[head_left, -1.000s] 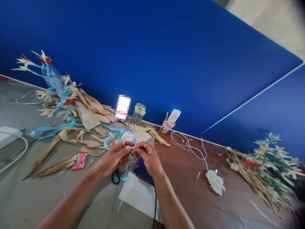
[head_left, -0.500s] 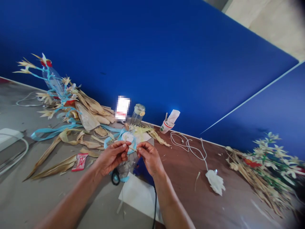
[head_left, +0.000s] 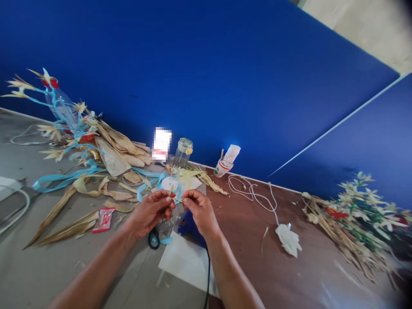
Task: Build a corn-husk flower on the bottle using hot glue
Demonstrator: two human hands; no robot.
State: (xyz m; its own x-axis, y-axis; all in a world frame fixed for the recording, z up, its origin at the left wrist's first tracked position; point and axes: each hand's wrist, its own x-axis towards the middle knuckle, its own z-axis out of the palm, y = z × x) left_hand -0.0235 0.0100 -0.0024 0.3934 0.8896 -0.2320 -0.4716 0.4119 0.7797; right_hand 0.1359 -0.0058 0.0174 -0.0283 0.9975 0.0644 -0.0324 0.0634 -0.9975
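Between my two hands stretches a thin, pale strip of dried husk [head_left: 177, 200]. One end is pinched in the fingertips of my left hand [head_left: 148, 213], with its other fingers curled. My right hand [head_left: 201, 211] closes thumb and forefinger on the other end. Just behind the hands lies a roll of light blue ribbon [head_left: 169, 184]. Below them are a black scissor-like handle [head_left: 153, 238] and a sheet of white paper [head_left: 183, 262]. A dark blue tool [head_left: 186, 225] with a black cord is partly hidden by my right hand.
Dried husks [head_left: 119, 143] and blue-stemmed husk flowers [head_left: 53, 96] crowd the left, near a red-capped bottle [head_left: 64, 107]. A lidded jar [head_left: 183, 153] and paper cup [head_left: 222, 167] stand along the blue partition [head_left: 206, 77]. White cable [head_left: 254, 195] and white flowers [head_left: 370, 201] lie right.
The whole scene has shifted slightly left in view. Both hands stay close together on the strip, with a small change in its angle.
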